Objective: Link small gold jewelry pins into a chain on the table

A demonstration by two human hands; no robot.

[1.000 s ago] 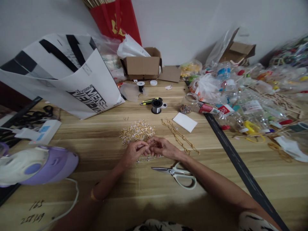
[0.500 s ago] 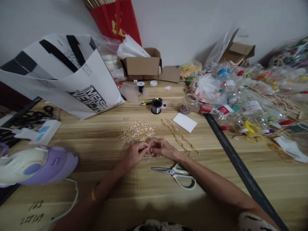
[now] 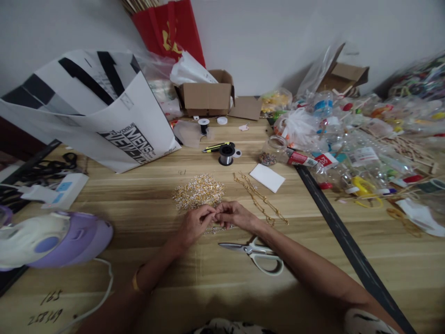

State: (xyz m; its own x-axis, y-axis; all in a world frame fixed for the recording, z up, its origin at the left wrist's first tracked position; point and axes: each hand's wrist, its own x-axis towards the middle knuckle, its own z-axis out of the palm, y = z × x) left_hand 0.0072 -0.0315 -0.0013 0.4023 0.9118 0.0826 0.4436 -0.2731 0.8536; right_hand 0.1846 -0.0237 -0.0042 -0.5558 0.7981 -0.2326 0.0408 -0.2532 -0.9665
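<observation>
My left hand [image 3: 195, 223] and my right hand [image 3: 234, 215] meet fingertip to fingertip over the wooden table [image 3: 146, 208]. Both pinch a small beaded gold piece [image 3: 217, 228] whose end trails on the table under them. Just beyond the hands lies a heap of gold and pearl bead parts [image 3: 199, 190]. Two gold chains [image 3: 260, 198] run off to the right of the heap. White-handled scissors [image 3: 255, 253] lie shut below my right wrist.
A white shopping bag [image 3: 104, 111], cardboard box [image 3: 206, 95], wire spool [image 3: 226, 153], yellow cutter [image 3: 215, 146], bead jar [image 3: 273, 149] and white card [image 3: 267, 176] stand behind. Plastic clutter [image 3: 365, 134] fills the right. A purple appliance [image 3: 52, 239] sits left; a black strip [image 3: 347, 246] crosses diagonally.
My hands have drawn slightly closer together at the fingertips; otherwise nothing has visibly moved.
</observation>
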